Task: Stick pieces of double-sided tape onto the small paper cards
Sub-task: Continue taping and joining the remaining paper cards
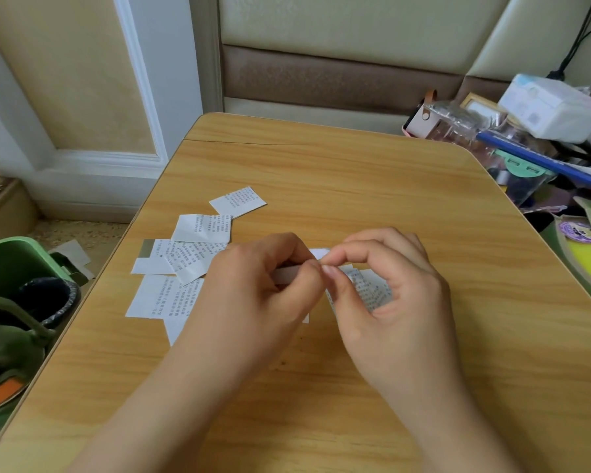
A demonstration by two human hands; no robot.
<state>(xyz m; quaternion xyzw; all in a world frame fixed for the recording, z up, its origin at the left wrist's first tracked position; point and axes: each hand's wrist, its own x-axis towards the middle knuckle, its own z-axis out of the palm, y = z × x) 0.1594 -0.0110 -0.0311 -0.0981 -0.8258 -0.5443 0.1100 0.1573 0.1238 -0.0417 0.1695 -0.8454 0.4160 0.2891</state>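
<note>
while both pinch tape strip (pixel 289 274) | left hand (pixel 256 285) | right hand (pixel 389 285) | card (pixel 369 291) under right

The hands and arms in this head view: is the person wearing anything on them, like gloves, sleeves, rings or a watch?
Nothing shows. The left hand and right hand are bare, without gloves, rings or watch. Both forearms are uncovered to the picture's bottom edge, no sleeve visible. The fingernails look short and unpainted.
</note>
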